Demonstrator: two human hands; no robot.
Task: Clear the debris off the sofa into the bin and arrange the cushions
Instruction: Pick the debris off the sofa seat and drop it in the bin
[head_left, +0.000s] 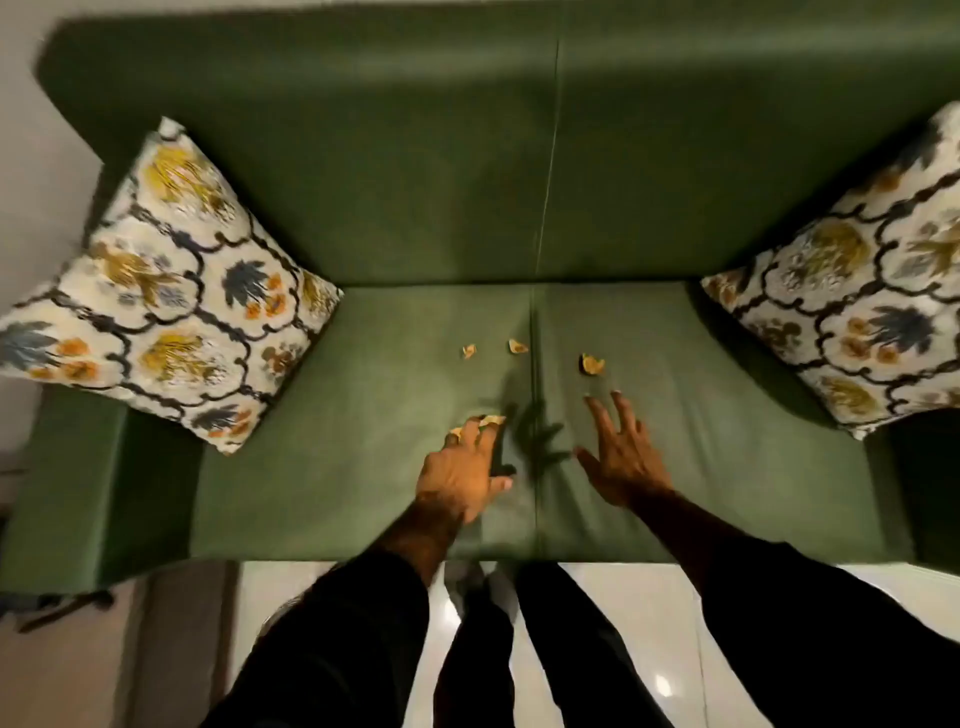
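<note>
Orange peel scraps lie on the green sofa seat (363, 467): one small piece (468, 351), a second (517, 346) by the centre seam, and a larger one (591, 364) right of the seam. My left hand (462, 467) rests on the seat with its fingertips touching two more peel pieces (491, 420); whether it grips them is unclear. My right hand (621, 454) hovers open with fingers spread, just short of the larger piece. A patterned cushion (166, 291) leans in the left corner and another (862, 291) in the right corner.
The sofa's green arms (62, 493) close in both sides of the seat, and its backrest (415, 156) rises behind. My dark-trousered legs (519, 649) stand on a glossy white floor (649, 623) in front. No bin is in view.
</note>
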